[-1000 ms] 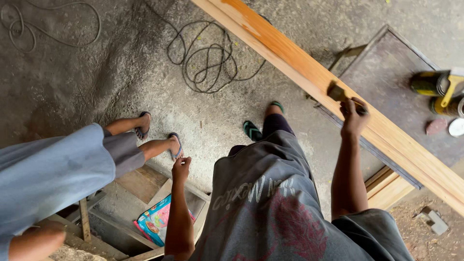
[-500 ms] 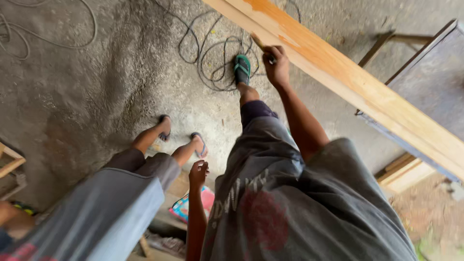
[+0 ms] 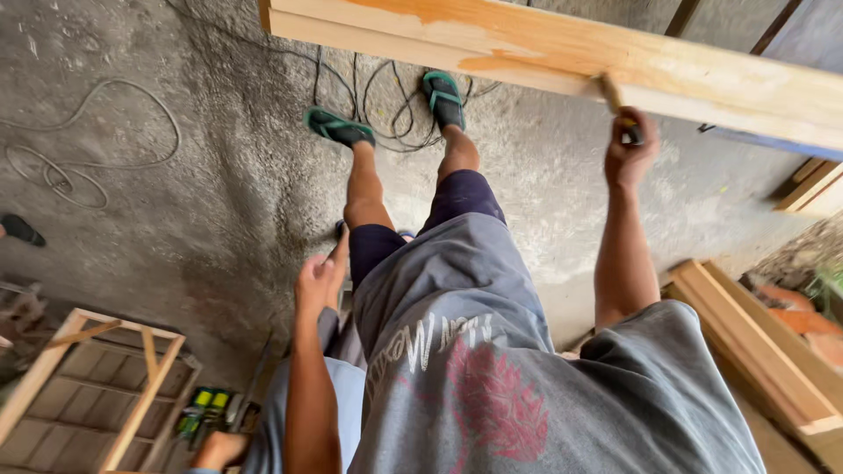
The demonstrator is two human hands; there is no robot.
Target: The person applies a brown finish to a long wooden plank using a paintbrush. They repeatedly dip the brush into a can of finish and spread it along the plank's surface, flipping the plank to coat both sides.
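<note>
Right hand (image 3: 629,149) raised to the near edge of a long wooden plank (image 3: 562,48) that spans the top of the view, raised clear of the concrete floor (image 3: 211,202), apparently so that its edge can be reached standing; fingers closed around a small brush-like tool (image 3: 610,92) whose tip meets the wood. Left hand (image 3: 318,279) hangs loosely open beside the thigh, holding nothing; coiled cables (image 3: 386,96) lie behind the sandalled feet, and a wooden frame (image 3: 97,386) rests at lower left.
</note>
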